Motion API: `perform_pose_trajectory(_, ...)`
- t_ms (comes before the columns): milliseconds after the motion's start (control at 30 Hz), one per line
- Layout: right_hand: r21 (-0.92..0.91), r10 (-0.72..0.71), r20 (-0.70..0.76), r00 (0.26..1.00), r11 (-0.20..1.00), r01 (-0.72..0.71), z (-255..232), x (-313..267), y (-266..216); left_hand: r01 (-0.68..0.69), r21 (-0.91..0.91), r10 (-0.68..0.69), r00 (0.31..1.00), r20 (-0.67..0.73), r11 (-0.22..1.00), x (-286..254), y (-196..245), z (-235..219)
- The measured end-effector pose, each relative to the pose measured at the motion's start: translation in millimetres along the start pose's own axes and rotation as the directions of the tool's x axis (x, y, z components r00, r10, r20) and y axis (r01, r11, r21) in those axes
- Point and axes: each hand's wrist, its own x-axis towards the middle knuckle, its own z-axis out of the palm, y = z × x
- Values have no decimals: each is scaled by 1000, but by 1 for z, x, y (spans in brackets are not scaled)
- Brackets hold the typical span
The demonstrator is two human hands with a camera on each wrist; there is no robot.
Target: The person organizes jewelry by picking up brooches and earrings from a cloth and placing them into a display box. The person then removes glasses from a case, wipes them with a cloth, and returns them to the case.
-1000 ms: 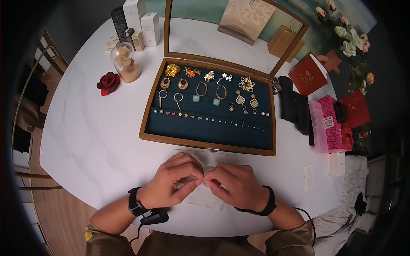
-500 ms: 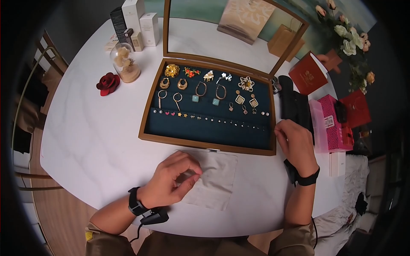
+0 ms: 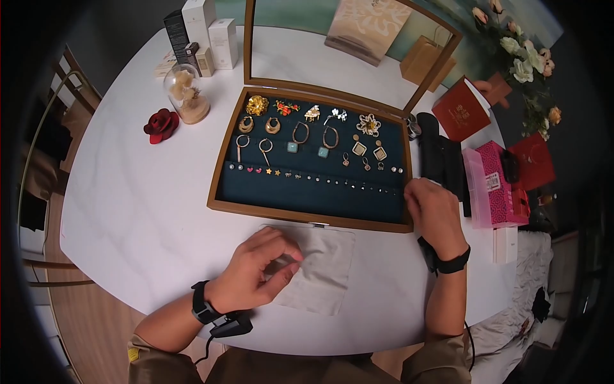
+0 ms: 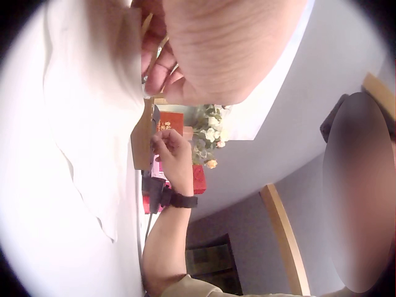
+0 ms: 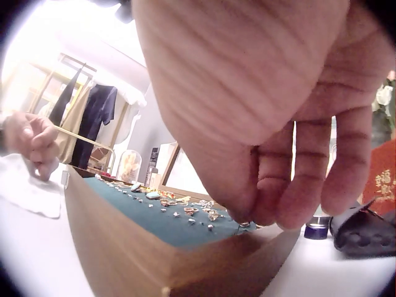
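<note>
A wooden jewellery case (image 3: 310, 221) stands with its glass lid raised. Rows of earrings and brooches sit on its dark teal lining (image 3: 275, 192). My right hand (image 3: 435, 214) is at the case's front right corner, fingers curled and fingertips close to the end of the row of small studs (image 3: 363, 188). Its thumb and index tips are hidden in the right wrist view. My left hand (image 3: 262, 265) stays over the edge of a pale cloth (image 3: 320, 275), index finger and thumb bent toward each other. I cannot tell whether either hand pinches something tiny.
Right of the case lie black pouches (image 3: 451, 166), a red card box (image 3: 462, 112) and a pink patterned box (image 3: 495, 182). A glass dome (image 3: 188, 96), a red rose (image 3: 162, 125) and white boxes (image 3: 224, 45) stand at the left back. Flowers (image 3: 521, 64) rise behind.
My right hand has left my left hand above the cloth, swung right to the case's corner, then shifted slightly left toward the studs. The left hand stays in nearly the same place.
</note>
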Motion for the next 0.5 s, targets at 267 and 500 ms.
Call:
perform_pose_trajectory(267, -30, -1, 0, 1000, 1000, 1, 0, 1, -2, 14, -3, -14, 1000, 1, 1000, 0, 2, 0)
perform_pose_trajectory(500, -22, -24, -9, 1000, 999, 24, 3, 0, 0, 8, 5, -8, 1000, 2, 1000, 0, 1, 1)
